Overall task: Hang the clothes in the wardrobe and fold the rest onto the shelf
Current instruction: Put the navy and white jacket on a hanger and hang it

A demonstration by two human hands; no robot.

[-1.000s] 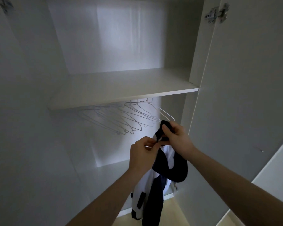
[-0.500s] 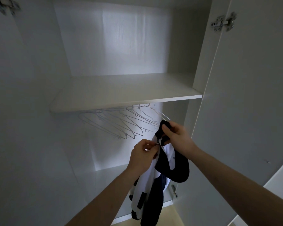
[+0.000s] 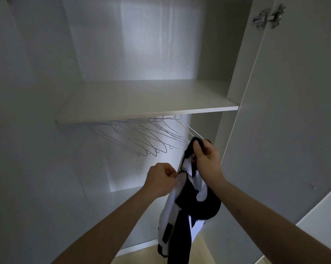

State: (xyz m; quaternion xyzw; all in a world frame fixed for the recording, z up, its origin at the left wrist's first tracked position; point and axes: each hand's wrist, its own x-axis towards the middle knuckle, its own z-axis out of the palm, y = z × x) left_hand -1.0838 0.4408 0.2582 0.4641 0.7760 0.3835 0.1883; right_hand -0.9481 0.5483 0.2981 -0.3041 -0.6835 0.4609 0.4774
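A navy and white jacket [image 3: 181, 212] hangs on a wire hanger [image 3: 194, 132] at the right end of the row under the wardrobe shelf [image 3: 141, 100]. My right hand [image 3: 206, 159] grips the dark collar at the top of the jacket. Lower and to the left, my left hand [image 3: 160, 179] pinches the jacket's front edge, where a small zip pull seems to sit. The rail itself is hidden behind the shelf.
Several bare wire hangers [image 3: 138, 138] hang in a row to the left of the jacket. The open wardrobe door [image 3: 286, 111] stands close on the right, its hinge [image 3: 267, 17] at the top. A wooden floor [image 3: 202, 252] shows below.
My left hand has slid down along the jacket's front edge, away from my right hand. The view has tilted upward a little.
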